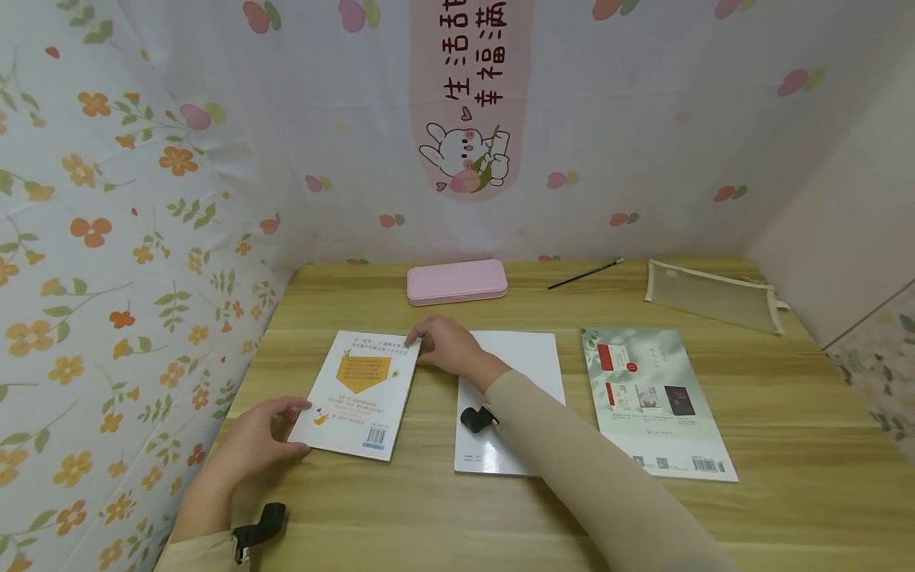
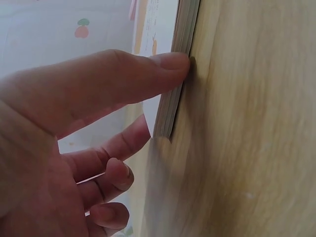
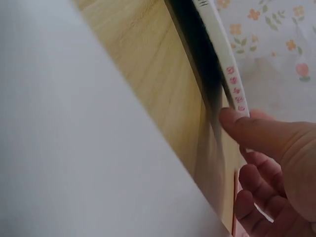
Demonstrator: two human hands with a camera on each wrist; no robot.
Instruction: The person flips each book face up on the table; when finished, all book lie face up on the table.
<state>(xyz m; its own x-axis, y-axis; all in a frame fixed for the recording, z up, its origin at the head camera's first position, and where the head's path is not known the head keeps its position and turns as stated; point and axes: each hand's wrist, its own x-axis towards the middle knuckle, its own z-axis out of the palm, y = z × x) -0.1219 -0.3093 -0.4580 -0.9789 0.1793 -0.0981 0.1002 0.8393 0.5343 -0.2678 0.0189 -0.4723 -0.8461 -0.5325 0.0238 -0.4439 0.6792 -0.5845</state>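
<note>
A white book (image 1: 357, 389) with an orange panel and a barcode lies on the left of the table, both hands at it. My left hand (image 1: 260, 437) holds its near left corner. In the left wrist view, the left thumb (image 2: 163, 69) presses the page edge and the other fingers bend at the far side of the corner. My right hand (image 1: 450, 345) grips the far right corner. Its thumb (image 3: 242, 126) lies against the book's spine (image 3: 232, 74) in the right wrist view, where a dark shadow shows under the spine.
A plain white book (image 1: 515, 357) lies under the right forearm. Further right is a green-white book (image 1: 643, 397). Along the back are a pink case (image 1: 457, 280), a dark pencil (image 1: 586, 273) and a mesh pouch (image 1: 715, 295). Patterned cloth (image 1: 343, 159) borders the table.
</note>
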